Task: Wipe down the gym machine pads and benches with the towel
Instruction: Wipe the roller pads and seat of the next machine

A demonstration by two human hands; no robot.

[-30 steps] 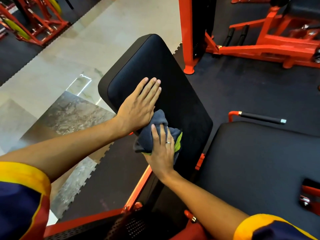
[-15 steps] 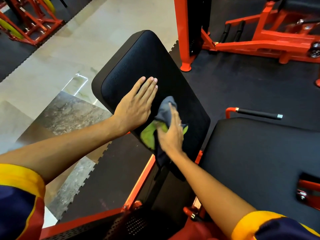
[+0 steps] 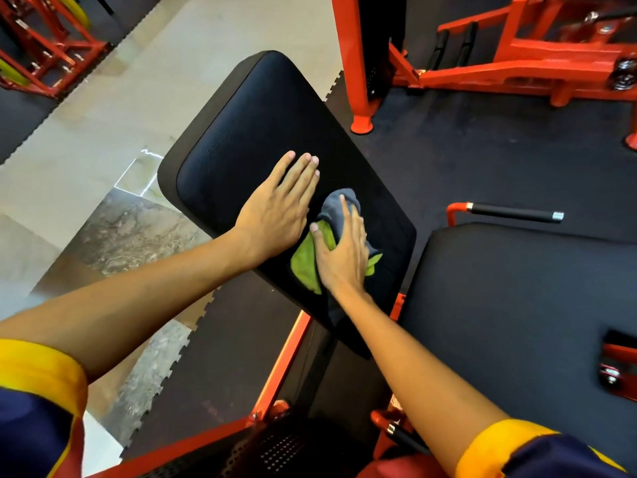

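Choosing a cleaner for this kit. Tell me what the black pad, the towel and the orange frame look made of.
Black pad: likely vinyl or faux leather over foam; fine grain, soft sheen, rounded edges.
Towel: soft matte cloth, perhaps microfibre, grey and green, crumpling in folds.
Orange frame: metal, probably steel, with glossy paint or powder coat; straight rigid tubes.

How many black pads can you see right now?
2. One long pad lies under the towel; one wider pad sits right of it. Farther machines may hide more.
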